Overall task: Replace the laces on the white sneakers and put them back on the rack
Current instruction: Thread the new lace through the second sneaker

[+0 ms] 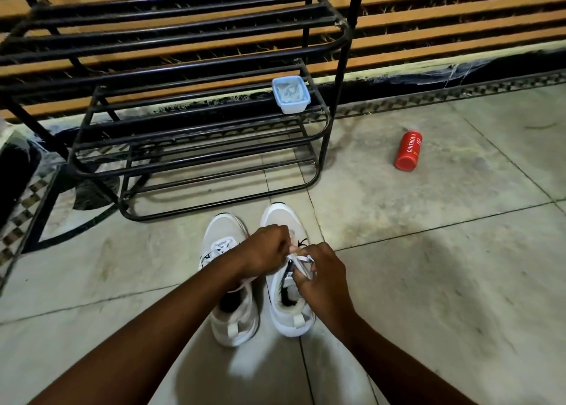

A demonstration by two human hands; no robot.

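Two white sneakers stand side by side on the tiled floor, toes toward the rack: the left sneaker (pixel 228 282) and the right sneaker (pixel 283 300). Both hands work over the right sneaker's tongue. My left hand (pixel 266 250) pinches one end of the white lace (pixel 301 263). My right hand (pixel 321 285) grips the other part of the lace, fingers curled around it. The black metal shoe rack (pixel 196 135) stands just beyond the sneakers.
A light blue plastic tub (pixel 291 94) with pale contents sits on the rack's lower shelf, at its right end. A red Cinthol bottle (pixel 408 151) lies on the floor to the right. A slatted wooden wall runs behind the rack.
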